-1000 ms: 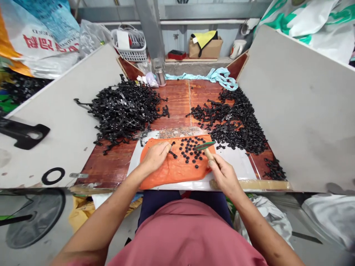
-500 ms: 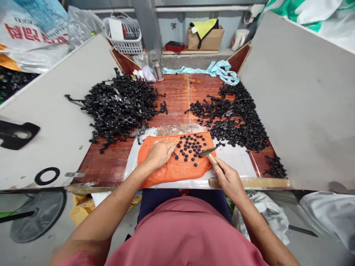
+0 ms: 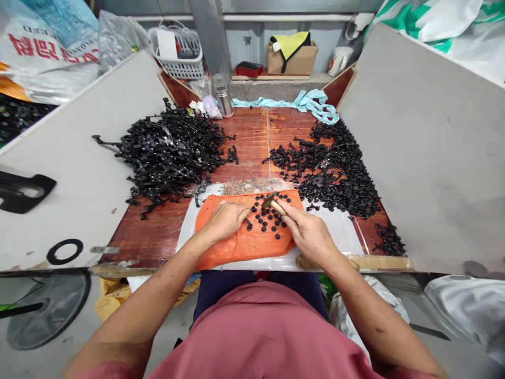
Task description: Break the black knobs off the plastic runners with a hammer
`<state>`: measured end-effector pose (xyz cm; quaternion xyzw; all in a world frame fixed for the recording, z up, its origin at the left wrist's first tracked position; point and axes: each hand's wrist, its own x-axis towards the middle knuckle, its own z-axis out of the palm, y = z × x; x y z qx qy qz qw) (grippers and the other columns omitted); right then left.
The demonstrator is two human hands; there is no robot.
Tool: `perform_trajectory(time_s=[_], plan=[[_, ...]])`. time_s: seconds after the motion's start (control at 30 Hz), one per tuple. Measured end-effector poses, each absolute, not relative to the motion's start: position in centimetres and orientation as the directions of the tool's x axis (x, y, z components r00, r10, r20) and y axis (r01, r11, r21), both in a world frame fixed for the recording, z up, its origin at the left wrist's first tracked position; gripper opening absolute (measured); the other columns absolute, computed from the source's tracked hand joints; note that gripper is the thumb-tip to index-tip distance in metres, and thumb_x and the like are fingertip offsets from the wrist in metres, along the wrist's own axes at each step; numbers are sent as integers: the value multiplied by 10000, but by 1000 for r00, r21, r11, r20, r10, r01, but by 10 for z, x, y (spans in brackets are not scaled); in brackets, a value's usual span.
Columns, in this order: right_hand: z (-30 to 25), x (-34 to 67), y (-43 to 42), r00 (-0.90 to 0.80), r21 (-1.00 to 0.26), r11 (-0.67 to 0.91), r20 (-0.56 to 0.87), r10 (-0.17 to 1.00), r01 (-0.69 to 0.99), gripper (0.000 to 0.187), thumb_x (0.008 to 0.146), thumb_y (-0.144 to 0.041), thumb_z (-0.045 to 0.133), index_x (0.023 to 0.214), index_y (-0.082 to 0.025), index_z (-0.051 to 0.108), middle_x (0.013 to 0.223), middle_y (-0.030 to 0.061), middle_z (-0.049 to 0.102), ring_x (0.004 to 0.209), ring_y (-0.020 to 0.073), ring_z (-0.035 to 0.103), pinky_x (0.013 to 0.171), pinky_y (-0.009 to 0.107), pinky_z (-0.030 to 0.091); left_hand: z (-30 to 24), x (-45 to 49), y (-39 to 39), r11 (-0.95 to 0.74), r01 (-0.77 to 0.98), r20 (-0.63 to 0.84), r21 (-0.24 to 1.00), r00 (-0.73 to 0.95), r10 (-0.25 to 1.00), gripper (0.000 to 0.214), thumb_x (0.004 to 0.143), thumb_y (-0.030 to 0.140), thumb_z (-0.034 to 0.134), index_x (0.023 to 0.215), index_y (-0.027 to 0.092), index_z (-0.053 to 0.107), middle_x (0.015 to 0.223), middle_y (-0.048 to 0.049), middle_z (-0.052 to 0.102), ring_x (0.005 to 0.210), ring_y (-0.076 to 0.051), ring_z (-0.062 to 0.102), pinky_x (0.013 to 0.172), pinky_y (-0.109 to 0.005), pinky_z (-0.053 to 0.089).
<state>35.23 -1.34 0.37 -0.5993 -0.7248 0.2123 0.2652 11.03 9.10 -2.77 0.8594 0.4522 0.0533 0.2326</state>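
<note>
My left hand (image 3: 226,219) rests on an orange cloth (image 3: 244,243) and pinches a small black plastic strip (image 3: 248,225) at its fingertips. My right hand (image 3: 306,233) grips a small hammer (image 3: 273,202) with a wooden handle and a dark green head, held low over several small black round pieces (image 3: 270,217) scattered on the cloth. The two hands are close together, with the round pieces between them.
A big heap of black plastic strips (image 3: 169,150) lies on the wooden table (image 3: 252,142) at the left, another heap (image 3: 335,168) at the right. Grey boards (image 3: 418,147) wall both sides. A metal flask (image 3: 224,100), basket (image 3: 179,52), cardboard box (image 3: 292,55) and mug (image 3: 340,59) stand behind.
My right hand has swung the hammer left and forward, from the cloth's right edge to over the round pieces. My left hand has barely moved.
</note>
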Motion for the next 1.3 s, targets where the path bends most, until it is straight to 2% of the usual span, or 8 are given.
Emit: perform_trajectory(time_s=[0.1,0.27,0.4,0.5,0.83,0.97,1.13,1.3], plan=[[1,341,-3,-126,-580,213,187,974,786,520,1085,-307,390,1605,-308,402,1431,64,646,1177,238,678,990,360,556,-29,110,94,-493,742,-117,455,599,792,402,1025,359,384,799,216,683,901,-73,766,819,-234,660,811,-339,435],[-3,331,9,-185,-379,181,24,982,908,508,1067,-309,425,1571,-362,456,1191,70,751,912,258,729,766,356,580,-33,109,95,-507,744,-115,436,605,788,407,1027,361,383,761,214,654,852,-57,752,801,-229,653,815,-343,415],[-2,332,9,-135,-392,154,76,988,907,546,1081,-301,378,1625,-345,351,1237,79,736,970,238,715,811,326,563,-34,108,95,-504,723,-102,473,613,783,422,1028,373,371,765,211,659,859,-62,752,824,-234,654,833,-351,410],[-1,332,9,-179,-311,158,-38,983,937,541,1065,-295,420,1598,-384,394,1124,55,767,857,230,721,751,315,556,-34,109,95,-490,728,-111,480,604,789,404,1015,360,389,755,210,660,843,-60,750,800,-233,646,823,-357,406],[-2,333,20,-224,-189,211,-48,973,959,506,1070,-323,426,1569,-400,434,993,63,783,770,249,729,668,315,515,-34,110,90,-498,764,-102,409,581,808,408,1019,359,416,731,205,661,835,-72,756,796,-242,652,854,-377,400],[2,332,14,-194,-274,204,65,979,940,533,1091,-327,369,1623,-357,343,1105,79,772,908,240,733,761,309,530,-37,109,90,-493,751,-86,439,582,809,418,1027,377,402,771,207,687,877,-77,768,834,-251,665,877,-383,402],[6,329,13,-229,-255,204,-72,971,945,504,1058,-296,449,1555,-375,471,999,69,790,825,257,739,734,330,528,-36,109,91,-497,759,-99,420,583,806,404,1033,354,414,767,203,679,878,-69,769,825,-233,664,842,-357,400],[6,332,20,-123,-632,191,150,981,751,448,1021,-311,528,1465,-298,581,1204,67,755,1022,246,717,874,330,529,-22,109,81,-581,685,-22,439,655,755,383,1051,325,405,809,185,667,911,-68,762,861,-216,659,836,-354,397]])
